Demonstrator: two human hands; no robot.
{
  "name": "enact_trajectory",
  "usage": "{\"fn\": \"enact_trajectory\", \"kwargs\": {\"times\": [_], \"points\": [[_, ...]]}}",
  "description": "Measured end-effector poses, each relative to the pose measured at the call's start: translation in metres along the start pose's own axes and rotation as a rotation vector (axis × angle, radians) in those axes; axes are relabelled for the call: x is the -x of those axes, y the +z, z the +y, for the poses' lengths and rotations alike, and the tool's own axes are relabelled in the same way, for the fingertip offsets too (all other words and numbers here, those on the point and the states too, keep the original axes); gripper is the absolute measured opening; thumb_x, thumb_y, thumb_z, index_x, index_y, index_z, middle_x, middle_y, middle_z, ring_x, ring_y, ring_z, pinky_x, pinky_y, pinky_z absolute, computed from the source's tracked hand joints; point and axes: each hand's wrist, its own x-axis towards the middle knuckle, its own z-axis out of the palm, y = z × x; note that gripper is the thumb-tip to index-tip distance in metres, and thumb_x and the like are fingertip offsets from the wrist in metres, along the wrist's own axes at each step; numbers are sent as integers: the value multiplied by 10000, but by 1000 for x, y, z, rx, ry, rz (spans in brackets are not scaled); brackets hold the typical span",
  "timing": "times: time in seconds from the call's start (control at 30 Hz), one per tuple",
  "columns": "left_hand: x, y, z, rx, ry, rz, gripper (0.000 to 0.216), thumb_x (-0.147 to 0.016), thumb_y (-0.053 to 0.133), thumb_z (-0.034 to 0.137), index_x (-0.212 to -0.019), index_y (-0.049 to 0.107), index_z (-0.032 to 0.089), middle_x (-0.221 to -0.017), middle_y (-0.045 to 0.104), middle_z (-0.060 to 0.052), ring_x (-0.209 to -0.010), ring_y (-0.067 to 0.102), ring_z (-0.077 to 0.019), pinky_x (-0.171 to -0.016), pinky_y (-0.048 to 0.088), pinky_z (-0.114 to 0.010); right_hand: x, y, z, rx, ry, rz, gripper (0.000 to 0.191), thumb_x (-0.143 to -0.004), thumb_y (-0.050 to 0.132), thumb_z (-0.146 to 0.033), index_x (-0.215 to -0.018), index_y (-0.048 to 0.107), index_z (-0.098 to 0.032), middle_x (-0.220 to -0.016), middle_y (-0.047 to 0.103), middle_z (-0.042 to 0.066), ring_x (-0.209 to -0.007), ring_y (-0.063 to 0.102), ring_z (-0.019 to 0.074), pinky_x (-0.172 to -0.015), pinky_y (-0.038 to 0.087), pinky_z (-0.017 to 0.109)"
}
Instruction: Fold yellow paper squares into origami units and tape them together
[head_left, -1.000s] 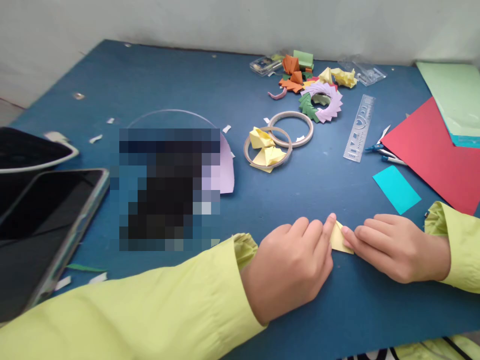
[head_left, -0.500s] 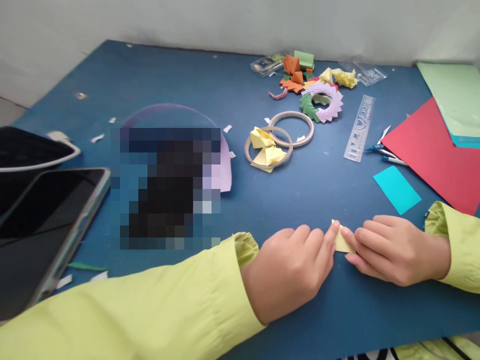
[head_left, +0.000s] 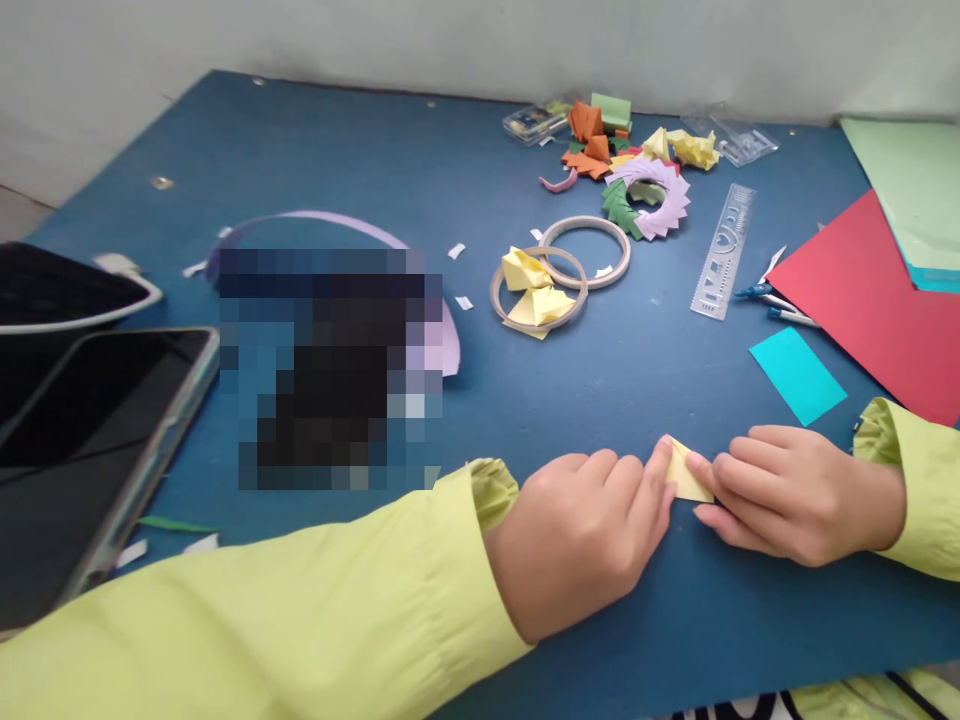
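Note:
A small folded piece of yellow paper (head_left: 688, 479) lies on the blue table between my two hands. My left hand (head_left: 592, 530) is closed, its thumb and forefinger pinching the paper's left edge and upper corner. From the other side, my right hand (head_left: 795, 490) presses the paper's right part with its fingertips, its fingers curled together. A turquoise paper rectangle (head_left: 799, 375) rests just beyond my right hand. Farther off, folded yellow paper pieces (head_left: 541, 306) sit within one of two overlapping tape rolls (head_left: 621, 250).
A clear ruler (head_left: 724, 252), pens (head_left: 787, 316), a red sheet (head_left: 885, 300) and green sheets (head_left: 915, 190) lie to the right. A purple-and-green folded paper ring (head_left: 667, 205) stands near orange folded pieces (head_left: 586, 122). At left are a tablet-like device (head_left: 112, 430) and a purple paper strip (head_left: 345, 225).
The view has shifted slightly. A little more of the yellow paper shows between my fingers, and the purple strip has moved a bit to the left. Both hands keep their hold.

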Motion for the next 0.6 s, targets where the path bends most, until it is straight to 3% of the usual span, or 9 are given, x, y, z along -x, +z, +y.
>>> {"fn": "enact_trajectory", "kwargs": {"times": [0.5, 0.6], "points": [[1, 2, -1, 47, -61, 26, 228, -884, 492, 178, -1000, 641, 50, -567, 587, -6, -472, 546, -150, -395, 420, -307, 1, 0, 6, -5, -55, 20, 167, -853, 560, -194, -858, 635, -45, -659, 528, 29, -563, 425, 128, -456, 315, 293], [0, 2, -2, 33, -68, 51, 207, -877, 515, 181, -971, 644, 49, -547, 573, -2, -461, 535, -147, -389, 407, -303, 1, 0, 7, 7, -57, 15, 146, -853, 555, -198, -811, 626, -77, -656, 524, 24, -562, 419, 125, -455, 308, 290]]}}
